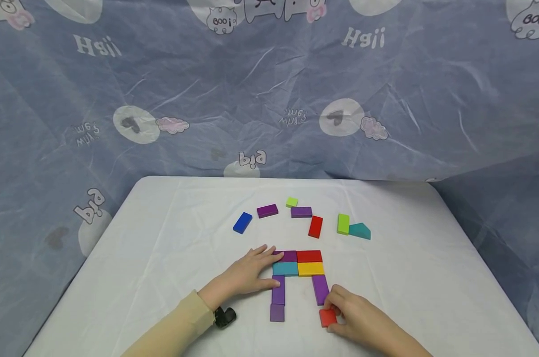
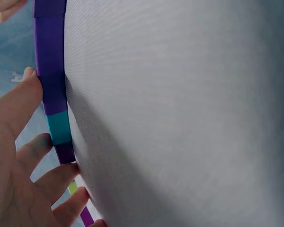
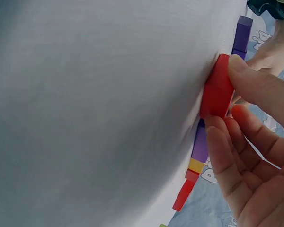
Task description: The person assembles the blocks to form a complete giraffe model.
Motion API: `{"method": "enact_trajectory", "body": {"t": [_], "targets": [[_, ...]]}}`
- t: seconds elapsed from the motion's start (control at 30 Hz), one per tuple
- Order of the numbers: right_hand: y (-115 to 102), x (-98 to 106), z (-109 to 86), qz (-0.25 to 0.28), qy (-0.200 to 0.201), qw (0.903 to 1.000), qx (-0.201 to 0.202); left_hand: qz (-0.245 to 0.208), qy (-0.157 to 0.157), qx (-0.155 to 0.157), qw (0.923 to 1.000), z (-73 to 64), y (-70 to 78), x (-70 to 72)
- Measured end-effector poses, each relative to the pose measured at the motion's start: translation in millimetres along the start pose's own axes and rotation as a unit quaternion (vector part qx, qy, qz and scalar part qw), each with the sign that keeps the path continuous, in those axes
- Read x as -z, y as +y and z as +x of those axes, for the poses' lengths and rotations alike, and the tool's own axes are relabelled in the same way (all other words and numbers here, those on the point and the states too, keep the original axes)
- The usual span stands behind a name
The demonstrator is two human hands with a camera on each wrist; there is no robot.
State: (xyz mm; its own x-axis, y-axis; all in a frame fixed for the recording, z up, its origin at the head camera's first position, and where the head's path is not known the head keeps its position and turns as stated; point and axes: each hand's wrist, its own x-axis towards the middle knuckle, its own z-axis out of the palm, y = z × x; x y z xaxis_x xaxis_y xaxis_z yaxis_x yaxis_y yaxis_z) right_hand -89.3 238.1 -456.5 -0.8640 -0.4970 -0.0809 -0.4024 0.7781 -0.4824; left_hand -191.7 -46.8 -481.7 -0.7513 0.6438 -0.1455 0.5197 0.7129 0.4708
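Note:
My right hand [image 1: 357, 315] pinches a small red block [image 1: 327, 318] between thumb and fingertips, just below the lower end of a slanted purple block [image 1: 320, 289]. In the right wrist view that red block [image 3: 217, 90] sits low at the white surface. With fingers spread, my left hand [image 1: 250, 273] touches the left side of the block figure. Its fingertips lie over a dark purple block [image 1: 288, 256], its thumb on an upright purple block [image 1: 278, 293]. A red block [image 1: 309, 256], a teal block [image 1: 285, 268] and a yellow block [image 1: 311, 268] complete the upper rows. A shorter purple block [image 1: 277, 313] ends the left column.
Behind the figure lie loose blocks: blue [image 1: 242, 223], dark purple [image 1: 267, 211], purple [image 1: 301, 212], red [image 1: 315, 226], light green [image 1: 343, 224] and a teal wedge [image 1: 360, 231]. A black device [image 1: 225, 318] is by my left wrist. Patterned cloth [image 1: 251, 89] hangs behind the white table [image 1: 185, 213].

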Motion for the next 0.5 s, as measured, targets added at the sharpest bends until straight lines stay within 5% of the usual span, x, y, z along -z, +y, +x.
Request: {"method": "enact_trajectory", "body": {"t": [0.5], "targets": [[6.1,1.2,3.9,0.018,0.022,0.9995,-0.014,0.003,0.001,-0.007,1.0,0.5,-0.2,-0.9]]}}
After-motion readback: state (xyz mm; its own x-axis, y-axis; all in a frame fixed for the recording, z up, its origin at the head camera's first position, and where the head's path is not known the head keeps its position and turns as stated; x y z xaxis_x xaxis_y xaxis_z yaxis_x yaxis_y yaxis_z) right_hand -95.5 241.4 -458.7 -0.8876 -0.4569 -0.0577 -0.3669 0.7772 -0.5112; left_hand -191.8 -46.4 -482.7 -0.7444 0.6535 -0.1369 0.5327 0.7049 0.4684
